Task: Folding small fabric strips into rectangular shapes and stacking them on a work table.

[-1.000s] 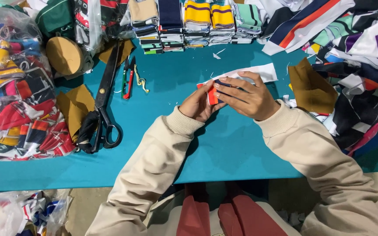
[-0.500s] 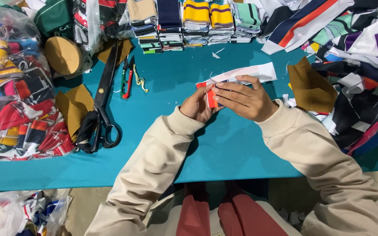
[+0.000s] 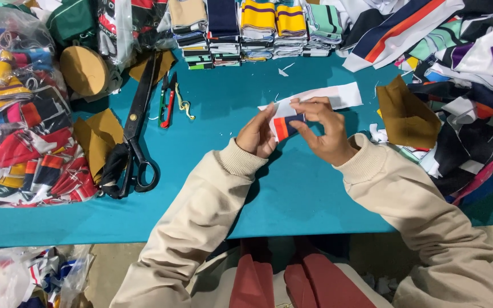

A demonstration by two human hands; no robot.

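Both hands hold one small striped fabric piece point(image 3: 286, 124), white, orange and navy, just above the teal table point(image 3: 292, 194). My left hand point(image 3: 257, 136) pinches its left edge with the thumb up. My right hand point(image 3: 323, 128) grips its top and right side, fingers curled over it. A long white fabric strip point(image 3: 340, 94) lies on the table right behind the hands, partly hidden by my right fingers.
Large black scissors point(image 3: 135, 134) and small red-and-green snips point(image 3: 166, 102) lie to the left. Brown paper patterns point(image 3: 406, 114) lie at the right and left. Folded striped fabric stacks point(image 3: 258, 25) line the back edge; bagged fabric pieces point(image 3: 18, 131) and loose scraps point(image 3: 475, 114) crowd both sides.
The fabric piece has been turned and spread between the hands, now showing white, orange and navy bands. Both hands stay in about the same place.
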